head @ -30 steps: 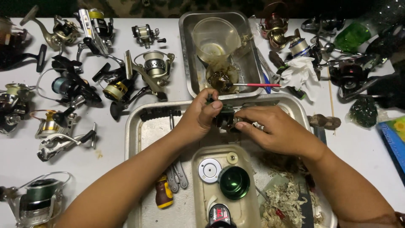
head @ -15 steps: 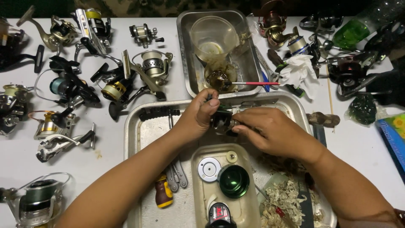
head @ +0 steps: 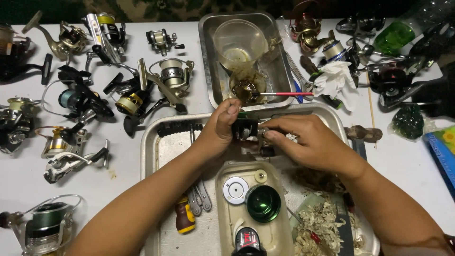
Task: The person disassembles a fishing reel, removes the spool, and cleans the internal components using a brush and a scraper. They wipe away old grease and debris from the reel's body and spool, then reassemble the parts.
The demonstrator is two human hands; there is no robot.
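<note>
Mid-disassembly: the left hand [head: 222,127] pinched a small dark reel part [head: 245,128] over the big tray [head: 159,144] while right hand [head: 310,142] fingertips gripped its end (likely twisting); steadiness seemed needed next.

Small dark reel part [head: 245,129], apparently level

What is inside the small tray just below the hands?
The small tray holds a silver disc, a green spool, a small pale washer and a black-and-red part. The frame edge cuts off its near end.
</note>
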